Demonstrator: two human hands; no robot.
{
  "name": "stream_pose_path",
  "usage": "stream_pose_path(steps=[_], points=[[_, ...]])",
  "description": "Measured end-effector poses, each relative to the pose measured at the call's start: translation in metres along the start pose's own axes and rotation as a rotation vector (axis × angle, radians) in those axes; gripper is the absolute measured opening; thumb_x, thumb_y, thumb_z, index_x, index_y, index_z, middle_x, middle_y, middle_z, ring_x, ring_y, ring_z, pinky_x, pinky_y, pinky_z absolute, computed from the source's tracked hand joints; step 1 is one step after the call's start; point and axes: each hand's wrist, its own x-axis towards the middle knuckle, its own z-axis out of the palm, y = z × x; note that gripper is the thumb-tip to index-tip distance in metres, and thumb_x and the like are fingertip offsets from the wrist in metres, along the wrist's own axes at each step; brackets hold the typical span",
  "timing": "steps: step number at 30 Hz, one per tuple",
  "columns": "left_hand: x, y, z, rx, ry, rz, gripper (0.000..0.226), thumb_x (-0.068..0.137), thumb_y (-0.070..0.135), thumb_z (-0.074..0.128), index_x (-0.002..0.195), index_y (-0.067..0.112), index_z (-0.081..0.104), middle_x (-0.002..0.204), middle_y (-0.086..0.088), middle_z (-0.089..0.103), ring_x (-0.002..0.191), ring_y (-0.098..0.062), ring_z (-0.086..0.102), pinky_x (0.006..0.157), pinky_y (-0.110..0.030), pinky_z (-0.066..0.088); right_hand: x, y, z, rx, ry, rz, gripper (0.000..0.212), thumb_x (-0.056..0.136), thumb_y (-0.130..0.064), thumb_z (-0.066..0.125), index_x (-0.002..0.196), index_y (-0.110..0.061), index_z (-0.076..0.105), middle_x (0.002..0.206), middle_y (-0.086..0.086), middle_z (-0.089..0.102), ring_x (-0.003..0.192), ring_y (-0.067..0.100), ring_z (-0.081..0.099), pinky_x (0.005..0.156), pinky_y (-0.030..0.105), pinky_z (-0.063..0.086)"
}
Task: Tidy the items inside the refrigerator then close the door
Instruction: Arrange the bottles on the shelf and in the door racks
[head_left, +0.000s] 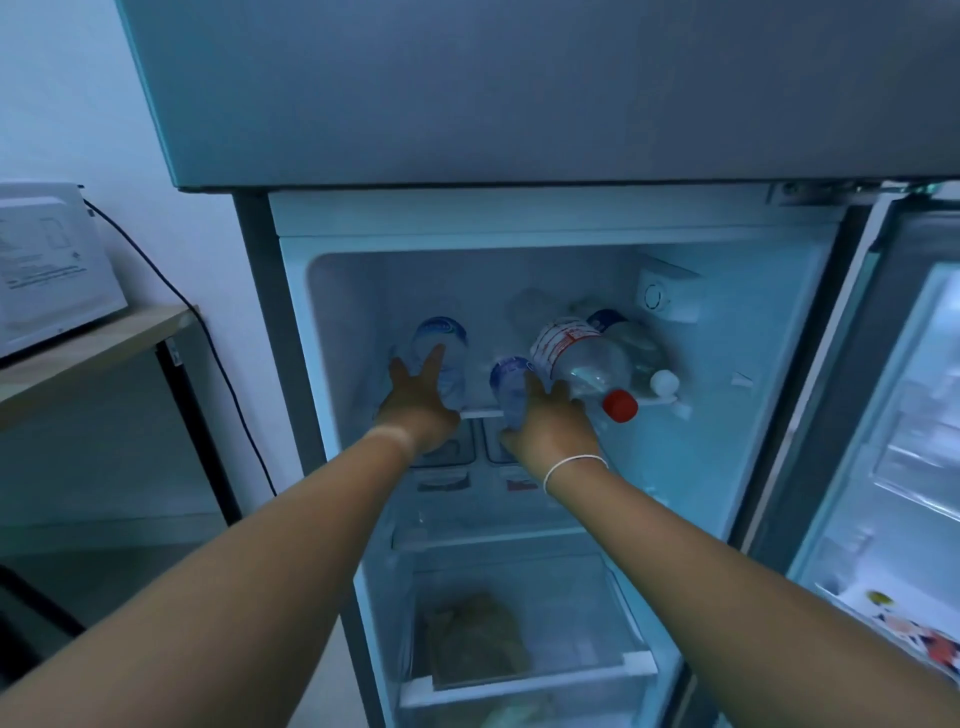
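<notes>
Head view: open lower compartment of a tall grey refrigerator (519, 104), seen from above and in front, both bare forearms reaching in.
Refrigerator door: white-lined door (904, 415) swung open at the right, a colourful packet (914, 631) in its near shelf.
Top shelf: white-edged clear shelf (480, 413) carrying all the bottles, front edge showing between the two hands.
Left bottle: clear plastic water bottle with a blue label (441, 343), lying on its side at the far left of the shelf.
Left hand: left hand (415, 402) spread open, fingers apart, fingertips laid on the left bottle, not wrapped round it.
Middle bottle: smaller clear bottle with a blue label (511, 382), near the shelf's front edge, between the hands.
Right hand: right hand (550, 426), thin white band on the wrist, fingers against the middle bottle; closed round it or merely touching, cannot tell.
Right bottle: large clear bottle with a red-and-white label and red cap (582, 364), on its side, cap toward the near right.
Behind it: another clear bottle with a white cap (652, 366), just beside, partly hidden.
Lower drawer: clear crisper drawer (524, 670) at the bottom, a pale bag (478, 639) inside, blurred.
Left of refrigerator: white microwave (47, 270) on a light wooden table (114, 338), black cable (218, 364) hanging down the wall.
</notes>
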Motion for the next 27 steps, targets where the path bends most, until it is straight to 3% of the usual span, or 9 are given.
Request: stream_pose_path(steps=[5,10,13,17,21,24,27], points=[[-0.001,0.008,0.005,-0.135,-0.037,0.020,0.088,0.084,0.023,0.059,0.148,0.041,0.001,0.160,-0.003,-0.014,0.140,-0.024,0.032,0.082,-0.021,0.032,-0.019,0.010,-0.015,0.059,0.018,-0.014,0.070,0.082,-0.025,0.060,0.144,-0.015,0.027,0.131,0.023,0.042,0.112,0.040,0.051,0.087,0.038,0.048],[0.002,0.019,0.017,-0.182,-0.053,0.022,0.094,0.082,0.025,0.063,0.149,0.036,-0.003,0.159,-0.005,-0.014,0.141,-0.022,0.032,0.083,-0.019,0.029,-0.032,0.016,-0.038,0.117,0.012,0.008,0.049,0.078,-0.025,0.062,0.122,-0.011,0.047,0.117,0.019,0.058,0.103,0.037,0.059,0.081,0.038,0.052],[0.002,0.018,0.017,-0.212,-0.053,0.017,0.095,0.082,0.024,0.064,0.150,0.033,-0.002,0.159,-0.007,-0.014,0.142,-0.023,0.029,0.085,-0.018,0.029,-0.040,0.018,-0.052,0.130,-0.002,0.001,0.040,0.077,-0.025,0.060,0.114,-0.012,0.052,0.111,0.016,0.064,0.098,0.034,0.061,0.070,0.029,0.045],[0.000,0.018,0.014,-0.207,-0.059,0.028,0.095,0.081,0.026,0.067,0.150,0.032,0.001,0.160,-0.008,-0.010,0.145,-0.023,0.021,0.092,-0.018,0.028,-0.054,0.021,-0.080,0.134,-0.042,0.016,0.037,0.076,-0.028,0.058,0.112,-0.018,0.057,0.106,0.011,0.064,0.090,0.031,0.061,0.067,0.029,0.047],[-0.005,0.026,0.018,-0.222,-0.046,0.027,0.093,0.081,0.025,0.067,0.151,0.031,0.006,0.160,-0.007,-0.008,0.143,-0.024,0.028,0.101,-0.023,0.031,-0.069,0.025,-0.106,0.134,-0.102,0.080,0.047,0.072,-0.026,0.062,0.117,-0.012,0.060,0.099,0.006,0.057,0.067,0.024,0.060,0.049,0.028,0.054],[-0.009,0.038,0.023,-0.230,-0.045,0.056,0.091,0.080,0.023,0.066,0.151,0.030,0.010,0.160,-0.008,-0.008,0.142,-0.024,0.031,0.106,-0.026,0.030,-0.078,0.035,-0.111,0.189,-0.187,0.152,0.051,0.068,-0.021,0.066,0.116,-0.004,0.060,0.105,0.011,0.060,0.070,0.027,0.060,0.057,0.039,0.060],[-0.014,0.052,0.031,-0.246,-0.037,0.080,0.089,0.081,0.021,0.065,0.150,0.029,0.011,0.160,-0.009,-0.008,0.140,-0.025,0.034,0.105,-0.024,0.030,-0.084,0.044,-0.111,0.218,-0.257,0.207,0.047,0.069,-0.019,0.069,0.112,-0.004,0.056,0.105,0.011,0.056,0.064,0.024,0.055,0.049,0.034,0.055]])
